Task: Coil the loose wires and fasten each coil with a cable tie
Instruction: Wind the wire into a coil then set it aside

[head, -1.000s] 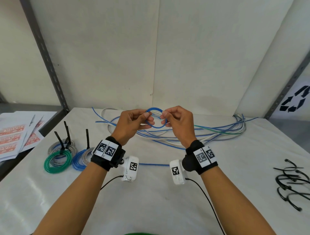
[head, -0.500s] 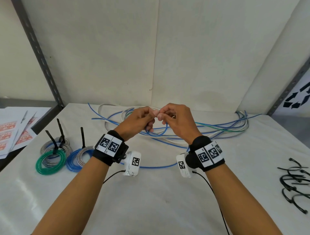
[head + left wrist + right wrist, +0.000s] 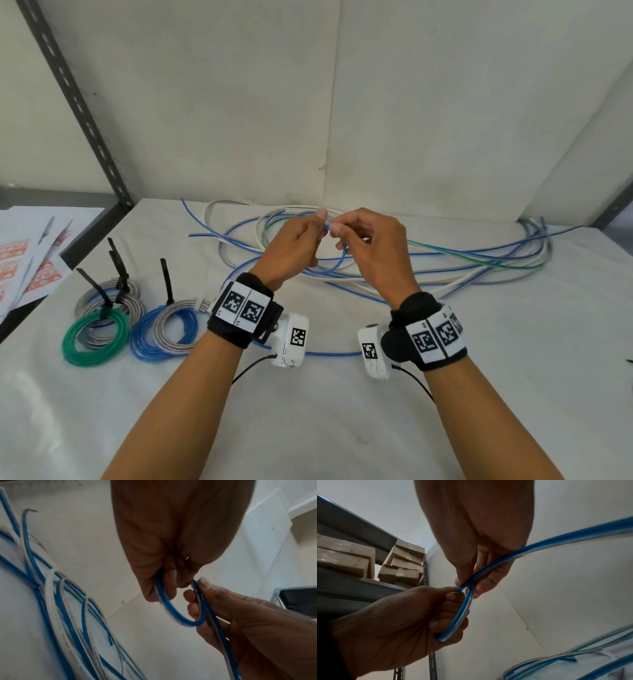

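Since a second ago the open blue ring between the two hands has closed into a small, tight loop, and the fingertips have come together above the table. Nearest to the person, a stretch of the blue wire (image 3: 329, 353) lies on the white table (image 3: 342, 428) and passes between the two wrists. Above it, the left hand (image 3: 291, 246) has its fingers curled around one side of the small loop (image 3: 180, 615), and the right hand (image 3: 373, 250) pinches the other side between thumb and fingers, so both hands grip the same blue wire where it crosses itself. The loop hangs below the fingertips, over the table and not touching it. To the left, near the left wrist, lie finished coils: a green coil (image 3: 94, 337), a blue coil (image 3: 161, 330) and a grey coil (image 3: 109, 298), each with a black cable tie (image 3: 166, 281) standing up from it. Farther left, printed sheets (image 3: 27, 260) lie beside a dark metal upright (image 3: 78, 106). Behind the hands, the loose wires (image 3: 479, 260), blue, white and green, are spread across the far part of the table up to the pale wall (image 3: 342, 102).
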Tool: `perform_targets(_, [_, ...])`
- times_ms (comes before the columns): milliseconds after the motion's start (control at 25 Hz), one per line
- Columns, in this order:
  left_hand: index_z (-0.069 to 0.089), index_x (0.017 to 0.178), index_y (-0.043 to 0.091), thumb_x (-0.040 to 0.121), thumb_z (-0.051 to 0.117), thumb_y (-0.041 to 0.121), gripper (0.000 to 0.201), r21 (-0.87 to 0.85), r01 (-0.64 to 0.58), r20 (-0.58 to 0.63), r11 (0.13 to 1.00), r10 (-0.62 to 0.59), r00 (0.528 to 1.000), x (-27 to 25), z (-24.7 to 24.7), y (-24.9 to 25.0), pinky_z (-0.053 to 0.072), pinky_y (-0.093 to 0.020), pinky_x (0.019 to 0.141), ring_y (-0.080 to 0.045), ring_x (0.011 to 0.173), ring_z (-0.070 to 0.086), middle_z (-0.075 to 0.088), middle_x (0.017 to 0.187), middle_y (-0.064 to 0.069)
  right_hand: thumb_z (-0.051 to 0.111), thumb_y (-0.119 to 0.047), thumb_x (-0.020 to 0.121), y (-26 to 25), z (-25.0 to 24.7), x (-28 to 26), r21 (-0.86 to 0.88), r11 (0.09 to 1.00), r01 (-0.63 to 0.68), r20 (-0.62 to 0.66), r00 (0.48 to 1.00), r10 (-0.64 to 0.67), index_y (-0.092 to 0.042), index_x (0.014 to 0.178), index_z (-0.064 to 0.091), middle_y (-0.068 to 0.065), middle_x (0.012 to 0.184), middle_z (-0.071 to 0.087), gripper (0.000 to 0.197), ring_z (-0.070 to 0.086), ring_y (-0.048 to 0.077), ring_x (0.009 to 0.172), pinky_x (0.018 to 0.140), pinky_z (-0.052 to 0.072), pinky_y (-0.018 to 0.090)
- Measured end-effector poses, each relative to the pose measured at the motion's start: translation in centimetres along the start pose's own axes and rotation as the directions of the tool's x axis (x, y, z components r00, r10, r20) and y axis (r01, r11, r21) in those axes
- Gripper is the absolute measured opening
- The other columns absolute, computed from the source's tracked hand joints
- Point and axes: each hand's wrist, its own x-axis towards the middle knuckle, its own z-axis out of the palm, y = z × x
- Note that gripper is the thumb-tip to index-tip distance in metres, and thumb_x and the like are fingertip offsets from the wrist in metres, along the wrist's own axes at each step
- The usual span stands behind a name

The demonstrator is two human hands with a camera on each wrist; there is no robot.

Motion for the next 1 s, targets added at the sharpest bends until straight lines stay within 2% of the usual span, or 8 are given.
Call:
perform_targets(80, [0.037,0.066,0.019,0.110,0.036,0.036,0.047,-0.092,-0.017,-0.076,0.996,0.010,0.997,0.3,-0.5,-0.1,0.035,-0.021,0.050,-0.010,0.052,0.027,0.028,0.059,0.006,0.071,-0.013,0.094,-0.1,0.2,-0.3,0.073,0.997,-0.019,-0.035,0.999,0.022,-0.013,0.098,0.075,0.001,0.084,0.076,0.006,0.073,0.016,0.071,0.070,0.061,0.037])
perform_targets(280, [0.028,0.070,0.021,0.111,0.031,0.036,0.044,-0.475,-0.051,-0.159,0.879,-0.029,0.987,0.1,-0.6,1.0,0.016,-0.027,0.050,-0.013,0.057,0.011,0.014,0.066,0.002,0.068,-0.012,0.097,-1.6,0.9,-1.4,0.332,0.940,-0.077,-0.070,0.992,0.106,-0.008,0.102,0.070,0.010,0.089,0.077,0.007,0.076,0.022,0.080,0.067,0.062,0.033])
perform_targets(480, [0.034,0.072,0.017,0.111,0.028,0.038,0.044,-0.623,-0.063,-0.217,0.780,-0.094,0.972,-0.7,1.0,1.2,0.024,-0.022,0.048,-0.010,0.051,0.016,0.011,0.068,-0.001,0.070,-0.008,0.095,-1.9,1.4,-1.9,0.323,0.946,-0.025,-0.126,0.990,0.069,-0.010,0.108,0.073,0.009,0.093,0.077,0.014,0.075,0.022,0.076,0.072,0.062,0.033])
perform_targets(600, [0.045,0.075,0.012,0.111,0.029,0.030,0.044,-0.682,0.049,-0.089,0.730,-0.149,0.985,-0.7,1.0,1.4,0.043,-0.025,0.054,-0.011,0.049,0.024,0.022,0.058,0.002,0.067,-0.007,0.096,-1.6,-0.3,-1.1,0.238,0.971,0.011,-0.123,0.992,0.019,-0.010,0.107,0.075,0.009,0.090,0.076,0.014,0.073,0.022,0.072,0.074,0.061,0.033])
perform_targets(680, [0.052,0.075,0.007,0.109,0.029,0.021,0.043,-0.610,0.145,0.028,0.779,-0.161,0.987,-0.8,0.5,1.7,0.056,-0.034,0.067,-0.015,0.047,0.028,0.028,0.054,0.000,0.066,-0.008,0.097,-1.5,-1.6,-0.8,0.155,0.987,0.034,-0.041,0.999,-0.028,-0.009,0.108,0.075,0.006,0.090,0.076,0.014,0.072,0.020,0.072,0.074,0.059,0.033])
perform_targets(760, [0.052,0.073,0.005,0.108,0.029,0.018,0.043,-0.461,0.191,0.113,0.867,-0.156,0.981,-1.2,0.1,2.0,0.059,-0.040,0.078,-0.017,0.047,0.028,0.028,0.054,-0.003,0.066,-0.007,0.097,-1.7,-2.3,-0.7,0.072,0.996,0.060,0.101,0.993,-0.067,-0.009,0.107,0.076,0.002,0.091,0.075,0.014,0.072,0.019,0.073,0.075,0.059,0.031])
perform_targets(880, [0.049,0.072,0.007,0.110,0.034,0.023,0.044,-0.221,0.145,0.135,0.965,-0.117,0.984,-2.0,-0.5,2.4,0.060,-0.041,0.086,-0.013,0.048,0.031,0.028,0.055,0.001,0.067,-0.006,0.096,-2.2,-3.0,-0.7,-0.016,0.993,0.115,0.232,0.967,-0.108,-0.012,0.104,0.077,-0.003,0.091,0.075,0.014,0.072,0.018,0.077,0.075,0.056,0.023])
perform_targets(1000, [0.050,0.073,0.009,0.110,0.035,0.027,0.044,-0.081,0.061,0.133,0.995,-0.050,0.990,-2.1,-0.7,2.5,0.059,-0.047,0.090,-0.006,0.048,0.039,0.037,0.054,0.011,0.067,-0.007,0.096,-2.6,-3.4,-0.9,-0.064,0.985,0.158,0.253,0.958,-0.138,-0.015,0.103,0.077,-0.005,0.088,0.073,0.015,0.070,0.017,0.078,0.075,0.055,0.026])
